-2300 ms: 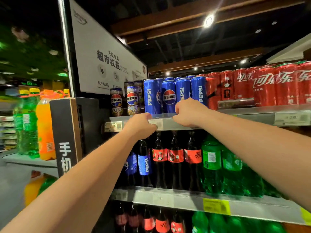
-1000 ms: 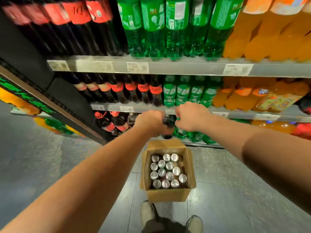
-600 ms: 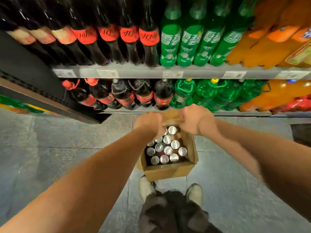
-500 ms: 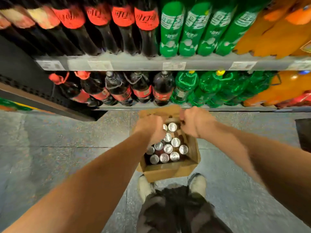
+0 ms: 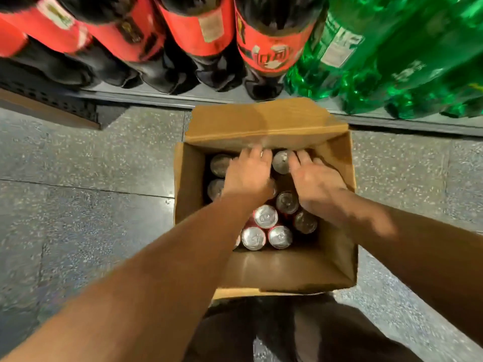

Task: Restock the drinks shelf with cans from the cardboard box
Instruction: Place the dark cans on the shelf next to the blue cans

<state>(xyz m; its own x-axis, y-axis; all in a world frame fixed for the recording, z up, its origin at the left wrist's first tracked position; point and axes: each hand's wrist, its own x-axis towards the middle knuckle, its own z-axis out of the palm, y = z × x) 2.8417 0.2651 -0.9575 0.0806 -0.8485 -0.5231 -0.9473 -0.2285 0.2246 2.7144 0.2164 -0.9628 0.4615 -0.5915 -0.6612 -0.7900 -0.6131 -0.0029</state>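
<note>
Left hand (image 5: 248, 176) and right hand (image 5: 316, 182) spread empty over far cans (image 5: 281, 163) in the cardboard box (image 5: 287, 270) (likely heavy, rigid, slick: grip the sides).

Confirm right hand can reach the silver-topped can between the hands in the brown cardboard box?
Likely yes: right hand sits beside the silver-topped can, top uncovered; box flap nearby doesn't cover it.
</note>
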